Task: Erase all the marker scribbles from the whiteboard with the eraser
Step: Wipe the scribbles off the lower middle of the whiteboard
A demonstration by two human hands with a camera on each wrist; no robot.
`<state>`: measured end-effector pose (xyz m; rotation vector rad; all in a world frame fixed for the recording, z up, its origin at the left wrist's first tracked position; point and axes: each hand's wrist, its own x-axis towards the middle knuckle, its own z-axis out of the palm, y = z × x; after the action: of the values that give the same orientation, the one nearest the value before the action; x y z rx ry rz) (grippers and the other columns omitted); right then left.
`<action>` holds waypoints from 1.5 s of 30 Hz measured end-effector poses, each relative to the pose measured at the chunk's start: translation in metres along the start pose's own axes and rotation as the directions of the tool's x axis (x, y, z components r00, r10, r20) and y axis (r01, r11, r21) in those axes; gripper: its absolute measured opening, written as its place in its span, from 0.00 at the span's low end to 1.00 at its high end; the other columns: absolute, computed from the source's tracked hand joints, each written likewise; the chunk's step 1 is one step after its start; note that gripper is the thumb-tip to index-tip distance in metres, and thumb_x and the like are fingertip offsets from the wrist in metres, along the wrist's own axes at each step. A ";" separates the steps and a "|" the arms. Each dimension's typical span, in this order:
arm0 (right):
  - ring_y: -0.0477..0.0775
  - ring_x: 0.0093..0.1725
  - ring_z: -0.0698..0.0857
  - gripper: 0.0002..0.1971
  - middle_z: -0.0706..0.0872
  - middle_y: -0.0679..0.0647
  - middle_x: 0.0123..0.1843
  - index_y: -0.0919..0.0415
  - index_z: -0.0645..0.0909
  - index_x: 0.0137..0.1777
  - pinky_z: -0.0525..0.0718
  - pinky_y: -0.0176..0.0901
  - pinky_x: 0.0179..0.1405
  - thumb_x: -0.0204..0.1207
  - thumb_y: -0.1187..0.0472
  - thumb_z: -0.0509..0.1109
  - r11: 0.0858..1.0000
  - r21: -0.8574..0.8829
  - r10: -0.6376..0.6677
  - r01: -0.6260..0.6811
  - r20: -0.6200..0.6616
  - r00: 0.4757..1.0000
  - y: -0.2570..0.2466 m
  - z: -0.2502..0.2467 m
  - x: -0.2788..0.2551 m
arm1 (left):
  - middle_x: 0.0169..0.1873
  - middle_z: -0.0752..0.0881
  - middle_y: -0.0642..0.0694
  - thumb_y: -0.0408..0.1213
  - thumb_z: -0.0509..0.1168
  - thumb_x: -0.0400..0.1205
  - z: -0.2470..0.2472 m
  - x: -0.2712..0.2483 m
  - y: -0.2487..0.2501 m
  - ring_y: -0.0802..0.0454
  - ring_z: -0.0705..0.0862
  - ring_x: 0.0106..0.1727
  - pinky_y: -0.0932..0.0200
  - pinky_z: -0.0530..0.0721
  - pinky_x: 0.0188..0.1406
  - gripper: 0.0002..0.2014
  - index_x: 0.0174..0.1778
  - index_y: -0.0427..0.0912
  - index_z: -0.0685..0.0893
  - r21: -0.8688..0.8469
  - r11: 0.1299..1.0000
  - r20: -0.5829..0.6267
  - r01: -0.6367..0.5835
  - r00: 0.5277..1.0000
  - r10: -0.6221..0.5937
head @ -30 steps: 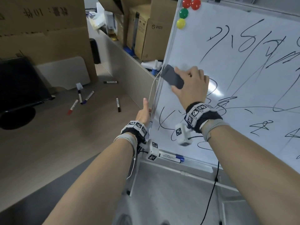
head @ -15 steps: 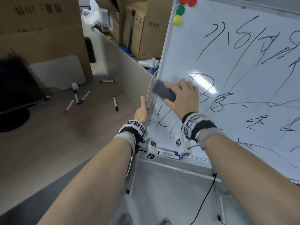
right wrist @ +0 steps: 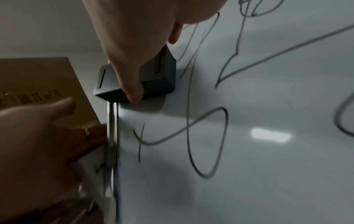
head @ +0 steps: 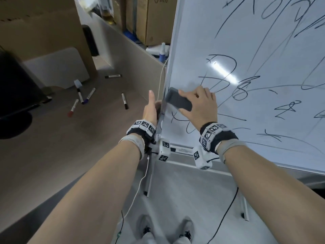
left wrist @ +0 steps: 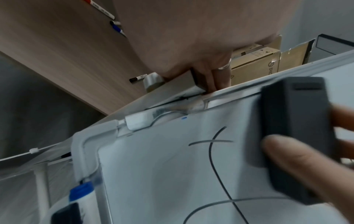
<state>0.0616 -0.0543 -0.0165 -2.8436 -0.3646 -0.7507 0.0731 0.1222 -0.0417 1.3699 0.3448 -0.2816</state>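
two hands at work near the whiteboard's (head: 202,41) left edge. my right hand (head: 198,106) grips the eraser (head: 178,101), thumb under its lower end and fingers curled over the far side, pressing it flat on the board right at the left frame. my left hand (head: 151,110) holds that frame, thumb pointing up along the front edge, fingers wrapped behind it; the left wrist view shows them curled round the back.

the eraser is a dark grey block, tilted, its upper end touching the frame. black scribbles (head: 233,81) cover the board right of it and below it.

beside the board, left of me, a wooden desk (head: 52,147) holds several scattered markers (head: 124,101). cardboard boxes (head: 154,20) stand behind the board's edge. another marker (head: 181,150) lies in the tray below my wrists.
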 end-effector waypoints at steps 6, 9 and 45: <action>0.59 0.49 0.77 0.30 0.79 0.53 0.48 0.44 0.84 0.62 0.73 0.53 0.48 0.59 0.46 0.87 0.967 -0.065 -0.218 0.248 0.302 0.928 -0.001 0.034 -0.063 | 0.39 0.93 0.49 0.65 0.42 0.87 0.005 0.001 0.000 0.51 0.90 0.43 0.54 0.85 0.57 0.36 0.43 0.48 0.91 0.034 0.997 -0.092 -0.063 0.994 0.066; 0.59 0.51 0.77 0.30 0.79 0.52 0.50 0.44 0.83 0.67 0.73 0.53 0.50 0.63 0.46 0.84 0.986 -0.083 -0.122 0.141 0.206 0.971 0.012 0.013 -0.048 | 0.48 0.93 0.47 0.74 0.44 0.80 0.006 0.004 -0.003 0.46 0.91 0.54 0.50 0.84 0.64 0.41 0.53 0.45 0.93 0.026 0.997 -0.101 -0.078 0.992 0.080; 0.59 0.62 0.75 0.30 0.80 0.53 0.60 0.47 0.78 0.71 0.75 0.54 0.61 0.69 0.45 0.80 0.992 -0.003 0.123 -0.123 0.123 0.985 0.110 -0.051 -0.038 | 0.42 0.87 0.38 0.57 0.50 0.89 0.038 0.017 -0.020 0.37 0.83 0.52 0.47 0.81 0.52 0.27 0.45 0.39 0.85 0.662 0.747 -0.401 -0.058 0.815 0.419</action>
<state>0.0373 -0.1778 -0.0039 -2.8840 -0.2046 -0.5521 0.0834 0.0812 -0.0603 2.1491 0.5483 0.2599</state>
